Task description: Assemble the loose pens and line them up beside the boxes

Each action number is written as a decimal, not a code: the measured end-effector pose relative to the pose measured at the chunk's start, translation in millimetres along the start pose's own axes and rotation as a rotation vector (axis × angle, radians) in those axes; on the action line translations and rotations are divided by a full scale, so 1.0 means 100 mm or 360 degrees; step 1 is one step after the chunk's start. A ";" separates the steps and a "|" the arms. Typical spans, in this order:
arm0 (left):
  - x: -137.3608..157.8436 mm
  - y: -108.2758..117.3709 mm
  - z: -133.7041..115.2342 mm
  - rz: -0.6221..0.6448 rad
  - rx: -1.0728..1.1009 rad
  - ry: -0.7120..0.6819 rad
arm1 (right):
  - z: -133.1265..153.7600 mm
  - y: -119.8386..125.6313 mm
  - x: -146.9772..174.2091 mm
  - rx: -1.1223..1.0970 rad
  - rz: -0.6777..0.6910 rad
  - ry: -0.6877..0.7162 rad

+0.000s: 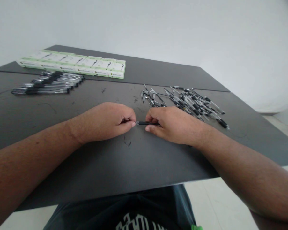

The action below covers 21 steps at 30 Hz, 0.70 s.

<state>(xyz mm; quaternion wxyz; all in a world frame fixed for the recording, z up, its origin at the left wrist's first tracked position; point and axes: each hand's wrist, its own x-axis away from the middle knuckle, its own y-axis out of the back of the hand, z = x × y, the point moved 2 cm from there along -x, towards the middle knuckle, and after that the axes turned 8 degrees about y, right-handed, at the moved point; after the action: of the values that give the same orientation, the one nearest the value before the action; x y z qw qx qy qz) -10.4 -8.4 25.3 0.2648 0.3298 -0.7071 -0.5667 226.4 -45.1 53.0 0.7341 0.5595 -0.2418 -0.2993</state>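
Note:
Between my two hands lies a pen (142, 123) with a black grip, held level just above the table. The thumb and fingers of my left hand (117, 120) pinch it at its left end, where a short clear or silvery part shows. My right hand (169, 124) is closed around the black grip, hiding the pen's right end. Just beyond my right hand spreads a loose pile of pens and pen parts (194, 103), pointing many ways.
Neat rows of pens (48, 83) lie at the left of the grey table (110, 172). Behind them stands a line of green and white boxes (74, 64) with pen pictures. The table's near edge runs close to my lap; a white wall (144, 28) rises behind.

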 end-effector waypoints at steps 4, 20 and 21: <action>0.00 -0.01 0.01 -0.0007 0.0005 -0.0019 | 0.02 0.00 0.00 0.0104 0.0100 -0.0012; 0.00 0.00 0.00 0.0005 0.0017 -0.0015 | 0.00 0.00 0.00 -0.0008 -0.0013 -0.0015; 0.00 0.00 0.00 0.0002 0.0017 -0.0019 | 0.00 0.00 0.00 0.0008 -0.0010 -0.0025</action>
<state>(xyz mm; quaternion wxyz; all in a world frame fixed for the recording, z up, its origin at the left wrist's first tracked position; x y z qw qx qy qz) -10.5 -8.6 25.0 0.2591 0.3275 -0.7119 -0.5647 226.7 -44.8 53.0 0.7298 0.5599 -0.2465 -0.3053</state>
